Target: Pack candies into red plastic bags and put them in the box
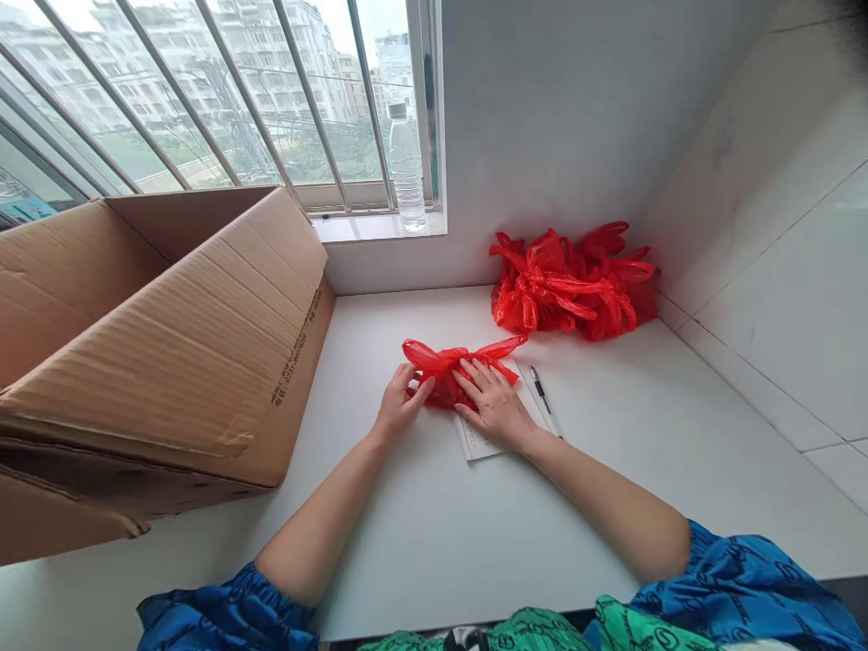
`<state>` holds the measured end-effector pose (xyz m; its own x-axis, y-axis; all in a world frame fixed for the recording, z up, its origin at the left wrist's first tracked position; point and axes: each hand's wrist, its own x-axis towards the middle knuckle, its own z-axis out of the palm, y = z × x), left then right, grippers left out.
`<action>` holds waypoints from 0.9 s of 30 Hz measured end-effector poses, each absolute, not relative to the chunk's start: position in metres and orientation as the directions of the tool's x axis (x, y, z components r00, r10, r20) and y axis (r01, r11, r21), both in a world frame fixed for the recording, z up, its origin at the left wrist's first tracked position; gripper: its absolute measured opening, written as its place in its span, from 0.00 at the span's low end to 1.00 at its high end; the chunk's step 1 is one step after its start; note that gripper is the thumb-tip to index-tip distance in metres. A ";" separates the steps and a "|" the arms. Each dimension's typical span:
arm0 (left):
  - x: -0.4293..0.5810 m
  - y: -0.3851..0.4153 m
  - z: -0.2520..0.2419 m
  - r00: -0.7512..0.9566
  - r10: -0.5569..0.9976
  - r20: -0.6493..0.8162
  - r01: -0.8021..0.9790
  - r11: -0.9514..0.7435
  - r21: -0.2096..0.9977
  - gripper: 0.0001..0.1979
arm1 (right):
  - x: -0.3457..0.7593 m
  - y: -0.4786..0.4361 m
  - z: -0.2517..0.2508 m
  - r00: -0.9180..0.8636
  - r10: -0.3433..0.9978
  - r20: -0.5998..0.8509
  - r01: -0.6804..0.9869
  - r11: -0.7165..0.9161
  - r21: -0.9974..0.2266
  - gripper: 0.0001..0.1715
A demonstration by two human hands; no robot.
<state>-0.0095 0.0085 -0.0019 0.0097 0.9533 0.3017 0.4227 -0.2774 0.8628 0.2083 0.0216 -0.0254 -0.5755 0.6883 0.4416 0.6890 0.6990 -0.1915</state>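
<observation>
A small red plastic bag [444,387], tied at the top with its handles spread to both sides, lies in front of me on the white table. My left hand [399,404] has its thumb and fingers closed around the bag's left edge. Flat on the bag's right part rests my right hand [498,407], its fingers stretched out and a little apart. What is inside the bag cannot be made out. Partly beneath the bag and my right hand is a white notepad [480,446] with writing on it. A black-and-clear pen [541,389] lies along its right side.
Several tied red plastic bags [570,285] are heaped against the wall at the back right. A large open cardboard box [223,362] takes up the left side. On the sill of the barred window stands a clear plastic bottle [407,172]. Tiles cover the right wall.
</observation>
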 end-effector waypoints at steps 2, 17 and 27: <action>-0.009 0.008 -0.001 0.060 0.952 0.301 0.447 -0.295 0.844 0.16 | 0.208 0.022 -0.022 -0.563 0.675 0.476 0.675 0.708 -0.207 0.32; -0.014 0.009 0.001 0.085 0.966 0.245 0.526 -0.252 0.812 0.12 | 0.275 0.064 0.004 -0.074 0.589 0.804 0.780 0.537 -0.321 0.14; -0.014 0.011 0.000 0.127 0.960 0.248 0.595 -0.274 0.755 0.12 | 0.284 0.068 0.002 -0.104 0.672 0.733 0.818 0.477 -0.321 0.23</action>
